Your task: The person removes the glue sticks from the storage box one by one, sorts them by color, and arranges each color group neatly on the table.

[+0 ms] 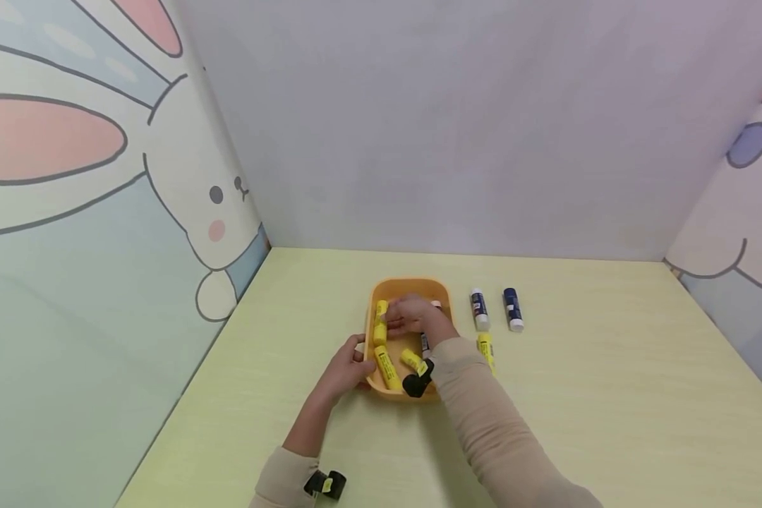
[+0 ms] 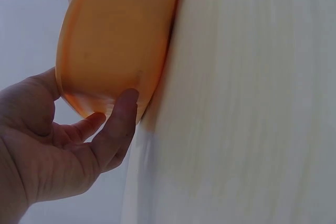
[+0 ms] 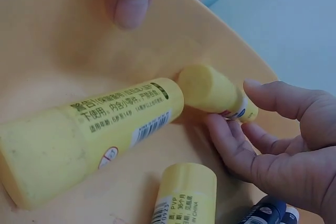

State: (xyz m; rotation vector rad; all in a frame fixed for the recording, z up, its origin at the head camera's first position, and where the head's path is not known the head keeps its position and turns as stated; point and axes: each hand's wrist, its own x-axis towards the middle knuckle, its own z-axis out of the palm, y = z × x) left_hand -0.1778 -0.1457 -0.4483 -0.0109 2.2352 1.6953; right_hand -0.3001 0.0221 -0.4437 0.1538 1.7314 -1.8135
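An orange plastic basket (image 1: 413, 283) stands on the table with several glue sticks inside. My left hand (image 1: 345, 368) grips its near left side, thumb over the rim and fingertips against the outer wall (image 2: 110, 35). Reaching into the basket, my right hand (image 1: 411, 314) pinches a yellow glue stick (image 3: 212, 90) lying along the left wall, between thumb and fingers. Closer to the front lie a second yellow glue stick (image 1: 388, 368) and a third yellow one (image 3: 186, 192). Dark blue glue sticks (image 3: 265, 211) are at the basket's right side, partly hidden by the right arm.
To the right of the basket, two dark blue glue sticks with white ends, one nearer (image 1: 479, 310) and one farther right (image 1: 513, 310), lie on the table. A yellow glue stick (image 1: 486, 351) lies below them, partly behind the right sleeve. Walls (image 1: 457, 141) border the table (image 1: 609, 367).
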